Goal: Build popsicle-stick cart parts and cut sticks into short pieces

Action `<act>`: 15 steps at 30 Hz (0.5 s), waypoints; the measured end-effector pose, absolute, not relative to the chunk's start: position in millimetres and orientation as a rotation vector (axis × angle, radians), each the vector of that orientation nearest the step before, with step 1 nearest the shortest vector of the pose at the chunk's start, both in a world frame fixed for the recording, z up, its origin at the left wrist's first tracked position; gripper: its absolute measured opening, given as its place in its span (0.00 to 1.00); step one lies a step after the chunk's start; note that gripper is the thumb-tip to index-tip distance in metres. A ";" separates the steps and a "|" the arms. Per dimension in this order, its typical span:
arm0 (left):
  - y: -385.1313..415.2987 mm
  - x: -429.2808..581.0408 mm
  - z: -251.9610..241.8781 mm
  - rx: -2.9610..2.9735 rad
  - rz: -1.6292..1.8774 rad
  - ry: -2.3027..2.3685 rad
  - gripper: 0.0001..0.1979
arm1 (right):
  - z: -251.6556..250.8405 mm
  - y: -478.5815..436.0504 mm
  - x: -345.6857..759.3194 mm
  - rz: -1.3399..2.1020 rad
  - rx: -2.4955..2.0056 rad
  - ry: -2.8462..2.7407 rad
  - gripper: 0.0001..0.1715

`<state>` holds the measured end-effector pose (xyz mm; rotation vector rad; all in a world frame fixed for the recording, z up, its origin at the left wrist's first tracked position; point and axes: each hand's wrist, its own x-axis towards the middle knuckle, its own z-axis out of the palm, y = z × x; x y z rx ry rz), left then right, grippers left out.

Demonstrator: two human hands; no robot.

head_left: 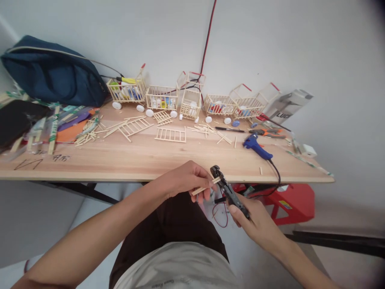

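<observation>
Just in front of the table's near edge, my left hand (195, 178) pinches thin wooden sticks (201, 190). My right hand (251, 214) is wrapped round a dark cutting tool like pliers (230, 192). Its jaws meet the right end of the sticks; whether they have bitten through cannot be seen. On the table beyond lie a ladder-shaped stick frame (171, 135), a second frame (135, 127) and a pile of loose sticks (204, 129). One short cut piece (261, 171) rests near the front edge on the right.
Several miniature stick shopping carts (190, 104) line the wall. A blue glue gun (258, 147), a pen (230, 129) and orange-handled pliers (270, 133) lie right. Left are a blue bag (57, 76) and packaged sticks (54, 128). A red object (294, 204) sits below the table.
</observation>
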<state>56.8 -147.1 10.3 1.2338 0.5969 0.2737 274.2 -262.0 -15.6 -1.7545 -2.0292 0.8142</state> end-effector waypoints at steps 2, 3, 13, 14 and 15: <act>-146.0 61.2 9.8 1.255 0.250 0.583 0.08 | -18.7 -265.1 278.5 0.814 -1.769 -2.011 0.23; -145.5 62.9 9.9 1.264 0.242 0.580 0.08 | -20.1 -266.0 280.4 0.812 -1.772 -2.002 0.24; -147.0 72.8 12.9 1.327 0.189 0.632 0.07 | -28.3 -271.8 288.6 0.849 -1.813 -1.945 0.25; -148.0 73.7 13.7 1.339 0.188 0.642 0.07 | -29.0 -273.0 289.3 0.859 -1.818 -1.939 0.25; -149.0 74.6 14.5 1.355 0.186 0.654 0.07 | -29.5 -274.1 289.9 0.864 -1.819 -1.933 0.25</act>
